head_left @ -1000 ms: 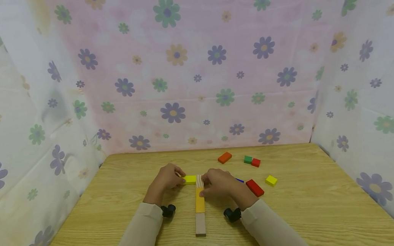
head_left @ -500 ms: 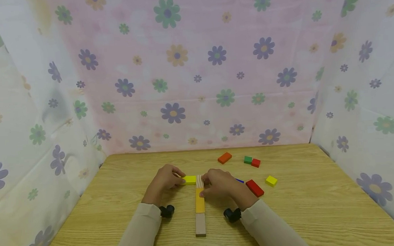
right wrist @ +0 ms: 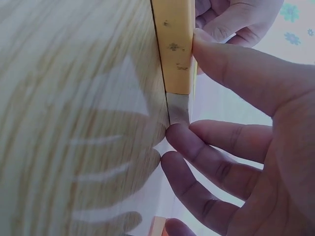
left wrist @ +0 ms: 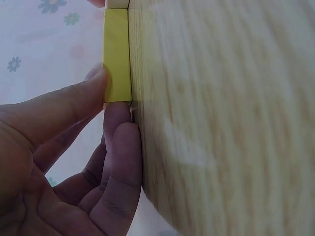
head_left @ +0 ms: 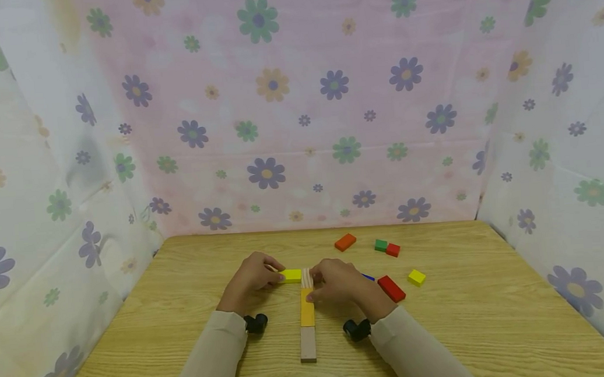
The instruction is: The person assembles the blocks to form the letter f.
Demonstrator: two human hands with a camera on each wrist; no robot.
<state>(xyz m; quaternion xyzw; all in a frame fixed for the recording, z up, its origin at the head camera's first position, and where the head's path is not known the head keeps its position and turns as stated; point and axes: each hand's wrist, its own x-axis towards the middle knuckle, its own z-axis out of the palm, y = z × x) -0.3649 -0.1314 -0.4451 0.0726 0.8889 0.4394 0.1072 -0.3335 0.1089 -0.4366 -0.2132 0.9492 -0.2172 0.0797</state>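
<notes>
The left hand (head_left: 252,276) is pinching the yellow block (head_left: 290,276); the right hand (head_left: 337,282) is apparently gripping the ridged block (head_left: 306,279) mid-counter (head_left: 474,316). A nudge risks skewing the orange-and-tan strip (head_left: 307,325).

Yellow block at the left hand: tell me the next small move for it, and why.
Probably slide the yellow block a touch rightward until it sits flush against the far end of the long bar. The left hand pinches it by its outer end, and the right hand steadies the bar's end, so the two pieces look nearly joined at a right angle.
</notes>
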